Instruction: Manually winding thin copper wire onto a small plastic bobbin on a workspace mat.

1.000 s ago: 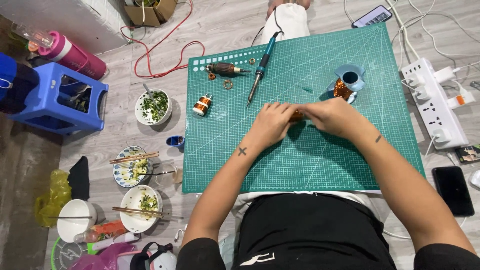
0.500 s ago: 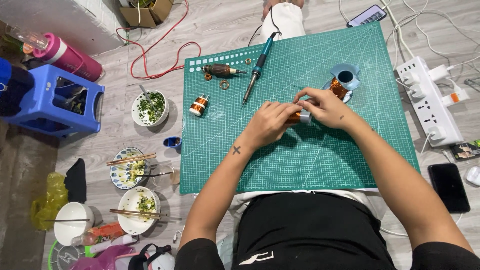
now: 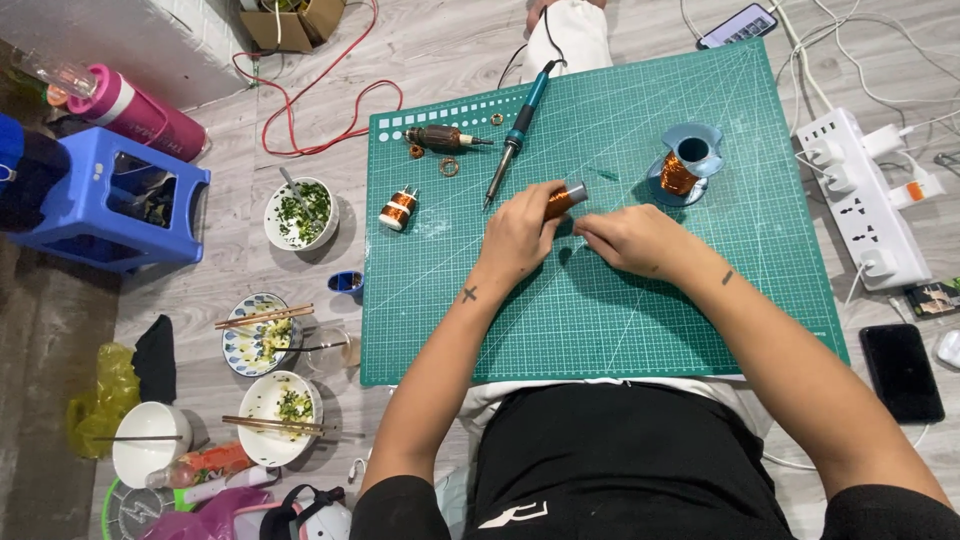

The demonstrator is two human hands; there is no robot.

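My left hand [image 3: 520, 235] grips a small copper-wound coil with a grey end [image 3: 563, 198] over the green cutting mat [image 3: 600, 320]. My right hand [image 3: 628, 238] is just to its right, fingers pinched together near the coil; whether a thin wire runs between them is too fine to see. A blue spool of copper wire [image 3: 686, 165] stands on the mat beyond my right hand. A blue-handled soldering iron [image 3: 515, 135] lies on the mat beyond my left hand.
A second small coil [image 3: 398, 210], a brown motor rotor [image 3: 445, 138] and copper rings lie at the mat's far left. Food bowls with chopsticks [image 3: 262, 320] and a blue stool [image 3: 105, 200] sit left. A white power strip [image 3: 865, 195] and a phone [image 3: 900, 372] are on the right.
My hands have drawn slightly apart and shifted left; the coil now sits in my left hand, and the view has moved closer over the mat.
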